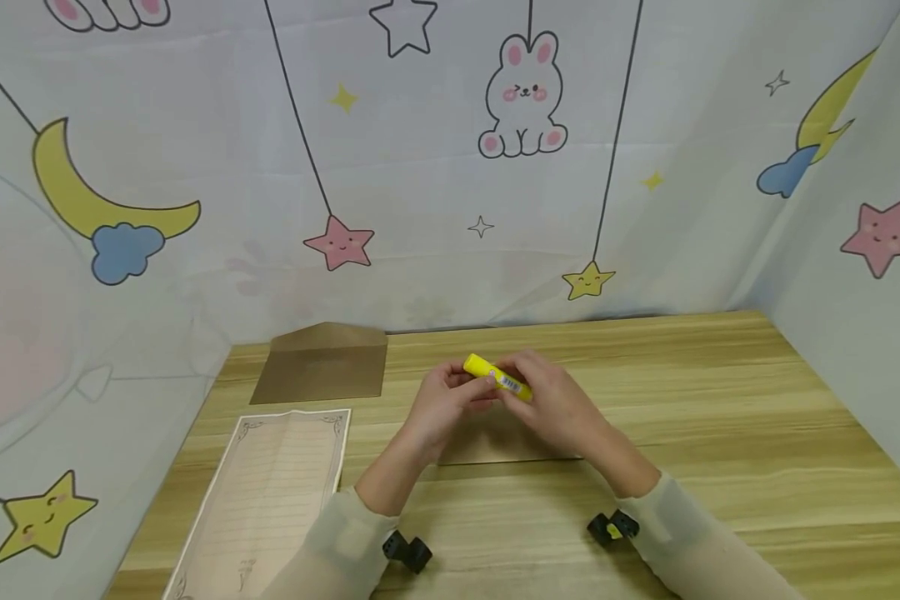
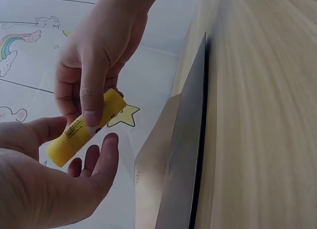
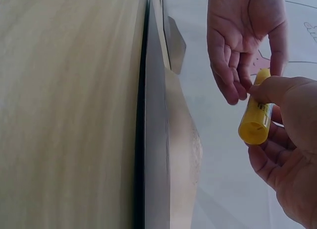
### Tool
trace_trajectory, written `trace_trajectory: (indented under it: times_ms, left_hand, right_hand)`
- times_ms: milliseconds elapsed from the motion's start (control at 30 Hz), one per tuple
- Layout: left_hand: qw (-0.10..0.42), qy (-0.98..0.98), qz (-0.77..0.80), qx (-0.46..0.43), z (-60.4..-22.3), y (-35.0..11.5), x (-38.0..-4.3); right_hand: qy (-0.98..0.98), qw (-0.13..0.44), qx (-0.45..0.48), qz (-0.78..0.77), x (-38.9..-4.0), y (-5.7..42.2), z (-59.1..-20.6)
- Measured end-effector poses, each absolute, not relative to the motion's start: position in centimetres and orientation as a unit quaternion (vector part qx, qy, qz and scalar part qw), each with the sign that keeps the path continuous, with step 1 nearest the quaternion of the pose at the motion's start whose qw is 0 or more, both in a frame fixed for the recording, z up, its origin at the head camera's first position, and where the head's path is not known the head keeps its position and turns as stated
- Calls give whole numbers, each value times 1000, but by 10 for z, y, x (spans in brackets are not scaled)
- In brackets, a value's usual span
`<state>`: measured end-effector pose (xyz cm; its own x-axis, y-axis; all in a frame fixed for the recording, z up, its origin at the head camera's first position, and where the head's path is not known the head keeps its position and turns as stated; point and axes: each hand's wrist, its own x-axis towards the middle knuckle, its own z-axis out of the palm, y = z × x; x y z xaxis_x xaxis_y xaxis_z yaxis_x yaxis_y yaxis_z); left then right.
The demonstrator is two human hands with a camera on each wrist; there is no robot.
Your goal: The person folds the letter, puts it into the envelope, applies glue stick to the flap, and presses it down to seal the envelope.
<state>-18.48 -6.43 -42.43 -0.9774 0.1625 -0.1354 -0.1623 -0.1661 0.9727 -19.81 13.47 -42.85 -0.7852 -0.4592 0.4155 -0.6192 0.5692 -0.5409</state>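
Observation:
My right hand [image 1: 555, 398] pinches a yellow glue stick [image 1: 512, 384] between thumb and fingers, above a brown envelope [image 1: 510, 446] on the table. Around the stick's other end is my left hand [image 1: 446, 404], its fingers loosely spread and not closed on it. The left wrist view shows the glue stick [image 2: 68, 144] tilted, with a gap between it and the left fingertips. The envelope's pale flap [image 2: 153, 162] is unfolded, and a speckled patch shows near its tip. Both hands hide the envelope's far part in the head view.
Another brown envelope [image 1: 318, 371] with a pointed flap lies at the table's back left corner. In front of it is a lined letter sheet [image 1: 277, 475] with a decorated border, partly under the left forearm. A printed curtain [image 1: 435, 183] hangs behind the table [image 1: 720, 417].

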Motion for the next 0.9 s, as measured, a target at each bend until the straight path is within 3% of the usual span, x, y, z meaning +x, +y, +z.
trace_trajectory:
  times_ms: [333, 900]
  left_hand:
    - [-1, 755, 656, 22, -421, -70, -186]
    - [-122, 923, 343, 122, -426, -97, -183]
  right_hand:
    - [-897, 107, 285, 321, -205, 154, -425]
    - [-937, 80, 233, 247, -224, 224, -423]
